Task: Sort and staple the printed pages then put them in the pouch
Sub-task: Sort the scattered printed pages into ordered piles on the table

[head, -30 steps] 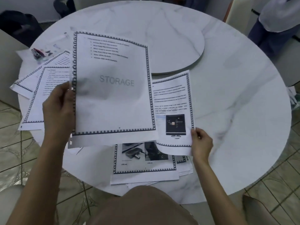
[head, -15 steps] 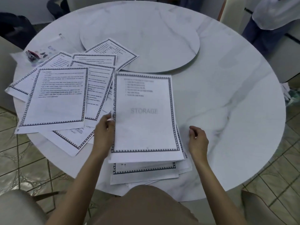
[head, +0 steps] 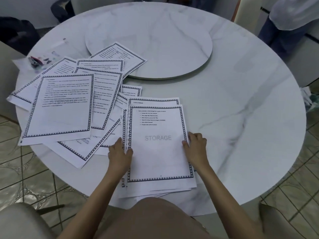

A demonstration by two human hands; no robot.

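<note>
Now both hands are on one stack of printed pages (head: pixel 160 184), which lies at the near edge of the round marble table (head: pixel 241 118), just in front of the person; the left hand (head: pixel 119 153) grips the stack's left edge with the thumb lying over the top sheet (head: pixel 158 152), and the right hand (head: pixel 196 147) holds the right edge, fingers curled against the side and thumb on the paper. The two hands are apart, one on each side of the stack. The top sheet has a patterned border, a few bulleted lines near its head and the grey word STORAGE across its middle; sheets beneath it stick out unevenly at the top, the left and the bottom.

To the left, loose pages (head: pixel 58 107) with the same border lie fanned and overlapping, some reaching past the table edge; one of them rests partly on the raised turntable (head: pixel 164 40) at the table's centre. Beyond them, at the far left rim, lies a clear pouch (head: pixel 39 60) with small dark and red things in it, too blurred to name. Another person (head: pixel 284 23) stands at the far right.
</note>
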